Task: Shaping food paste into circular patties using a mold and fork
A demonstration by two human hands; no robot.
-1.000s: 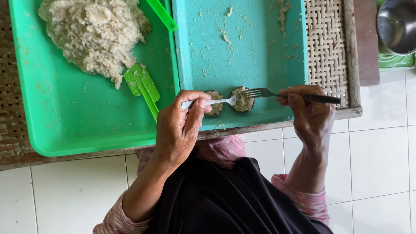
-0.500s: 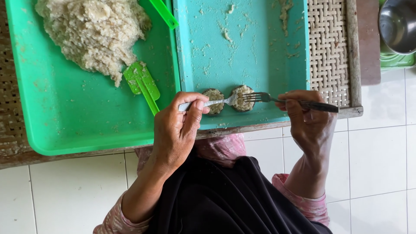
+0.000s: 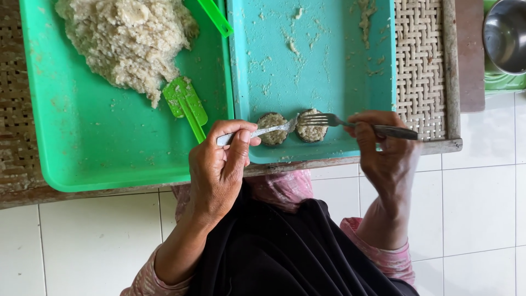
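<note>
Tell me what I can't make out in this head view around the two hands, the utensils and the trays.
- Left hand: the end of the utensil handle is hidden inside the grip.
- Its tip: hidden between the two filled rounds; spoon or fork is unclear.
- Fork in right hand: mid-handle covered by fingers.
- Pile of mixture and teal tray: cut off by the top edge.
- Metal bowl: cropped at the right corner.

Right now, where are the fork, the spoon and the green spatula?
fork (image 3: 320, 118), head view, on the tines
spoon (image 3: 271, 130), head view, on the metal handle
green spatula (image 3: 185, 100), head view, on the flat blade
</note>
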